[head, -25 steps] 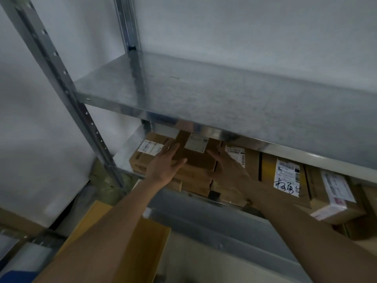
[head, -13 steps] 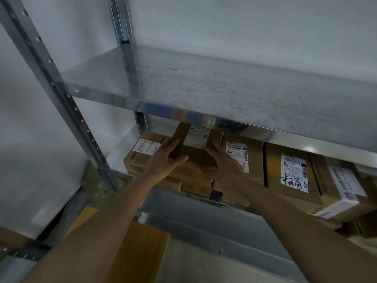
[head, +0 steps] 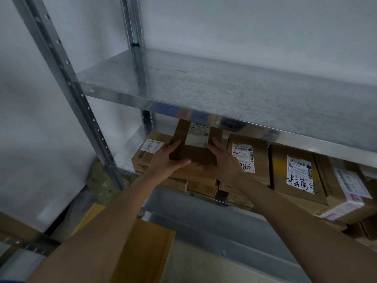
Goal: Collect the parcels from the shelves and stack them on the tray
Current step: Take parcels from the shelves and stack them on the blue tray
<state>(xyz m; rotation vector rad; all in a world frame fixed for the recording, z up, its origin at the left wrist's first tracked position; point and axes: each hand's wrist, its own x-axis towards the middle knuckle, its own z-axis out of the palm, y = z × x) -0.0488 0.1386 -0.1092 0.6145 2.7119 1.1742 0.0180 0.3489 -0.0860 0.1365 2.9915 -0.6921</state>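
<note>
A brown cardboard parcel (head: 195, 146) with a white label sits on top of other boxes on the lower metal shelf (head: 130, 152), under the upper shelf's edge. My left hand (head: 167, 160) grips its left side with the thumb along the front edge. My right hand (head: 222, 160) holds its right side, fingers reaching onto the top. More labelled parcels stand on the same shelf: one at the left (head: 149, 148), one marked 786 (head: 246, 158), one with black handwriting (head: 295, 174) and one at the far right (head: 348, 188).
The bare upper shelf (head: 224, 86) juts out just above the held parcel. A perforated steel upright (head: 67, 88) stands at the left. Below my left forearm lies a yellow-brown cardboard box (head: 142, 252). A grey wall is behind the shelving.
Both hands have closed in on the top parcel's sides and now grip it; the parcel appears tilted toward me. The view has moved closer and slightly up.
</note>
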